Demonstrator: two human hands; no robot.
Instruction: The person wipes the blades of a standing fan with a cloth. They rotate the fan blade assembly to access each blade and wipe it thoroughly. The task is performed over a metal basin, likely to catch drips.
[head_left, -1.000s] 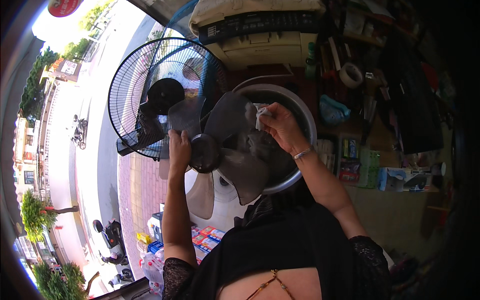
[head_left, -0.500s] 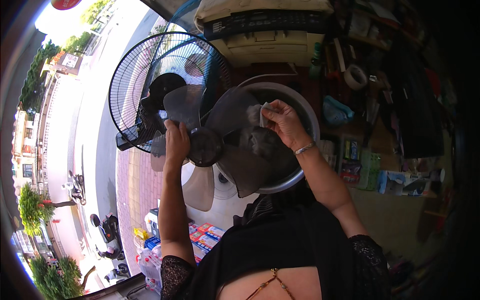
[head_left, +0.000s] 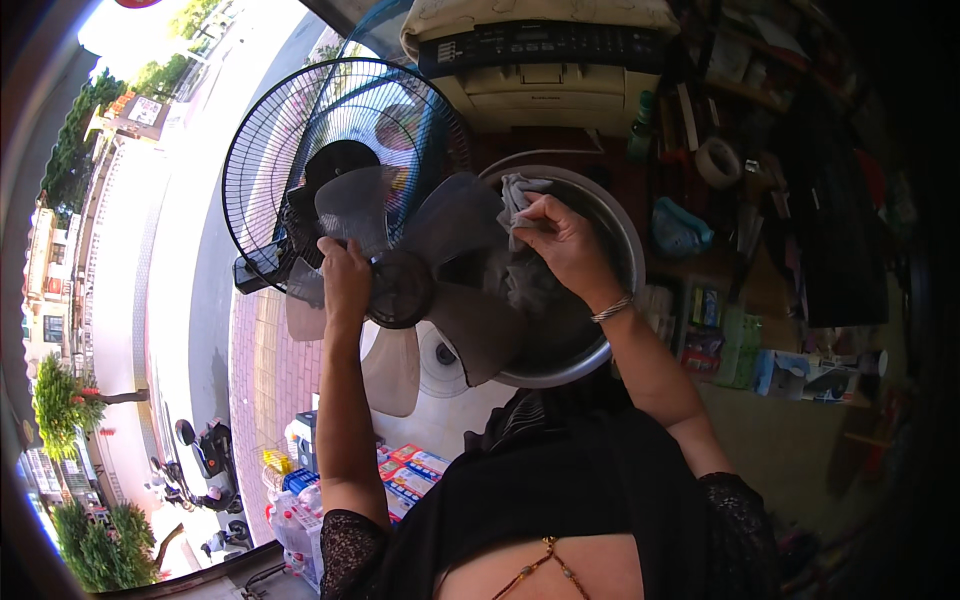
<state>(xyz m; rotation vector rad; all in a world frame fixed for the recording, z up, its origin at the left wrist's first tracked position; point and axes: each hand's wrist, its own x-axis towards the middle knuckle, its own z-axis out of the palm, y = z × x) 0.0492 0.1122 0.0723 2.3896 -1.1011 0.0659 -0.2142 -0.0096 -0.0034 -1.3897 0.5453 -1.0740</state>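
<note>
A dark translucent fan blade wheel (head_left: 470,335) with a round black hub is held up in front of me. My left hand (head_left: 345,280) is closed on one of its blades, left of the hub. Between the thumb and fingers of my right hand (head_left: 570,245) is a crumpled grey cloth (head_left: 514,200), at the edge of the upper right blade. Behind the wheel stands a wide metal basin (head_left: 628,250); a greyish patch inside it is too dim to make out. A black wire fan guard (head_left: 240,150) stands at the left, behind my left hand.
A cream and black printer (head_left: 545,85) stands at the back under a cloth cover. To the right are a green bottle (head_left: 641,125), a tape roll (head_left: 717,163) and a blue bag (head_left: 682,228). Colourful boxes (head_left: 412,478) lie below left, beside the street.
My right hand has moved slightly, and more of the grey cloth now hangs out above its fingers. The blade wheel has shifted a little left and tilted. My left hand keeps its hold.
</note>
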